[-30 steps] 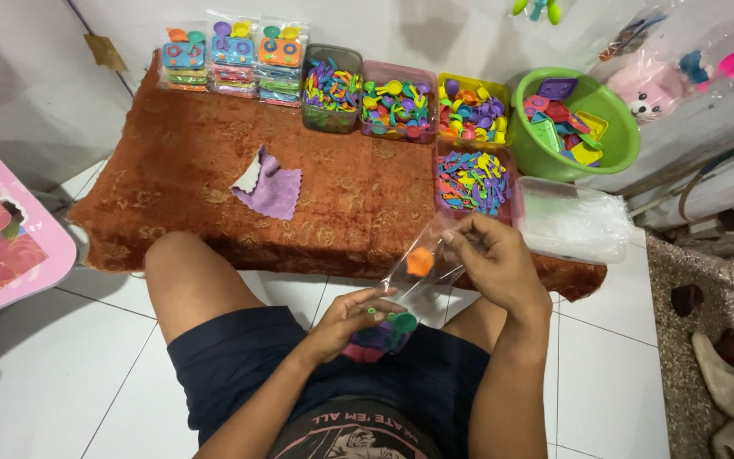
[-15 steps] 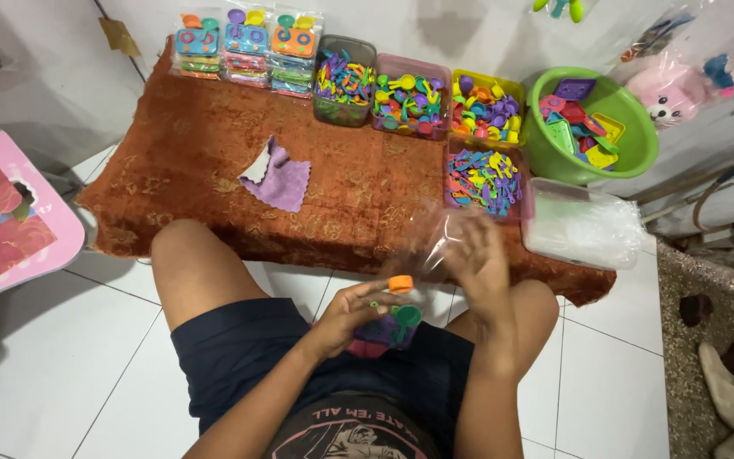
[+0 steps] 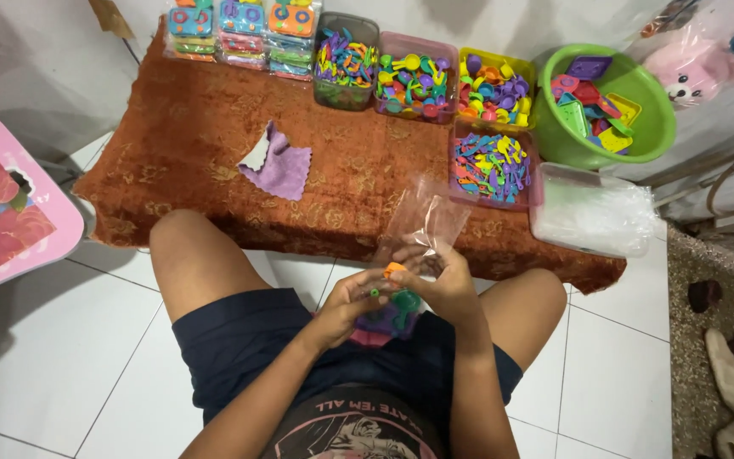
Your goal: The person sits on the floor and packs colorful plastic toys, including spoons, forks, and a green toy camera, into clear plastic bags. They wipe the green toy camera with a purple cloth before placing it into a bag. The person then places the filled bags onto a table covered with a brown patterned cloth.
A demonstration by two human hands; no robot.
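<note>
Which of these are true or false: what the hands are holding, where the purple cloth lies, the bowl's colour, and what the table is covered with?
1. Both hands are together over the lap, the right hand at a clear plastic bag. True.
2. The left hand rests flat on the purple cloth. False: it is at the lap with small coloured plastic pieces, apart from the cloth.
3. The purple cloth lies on the brown table covering. True.
4. The big bowl at the far right of the table is red. False: it is green.
5. Tubs of small coloured pieces stand along the far edge of the table. True.
</note>
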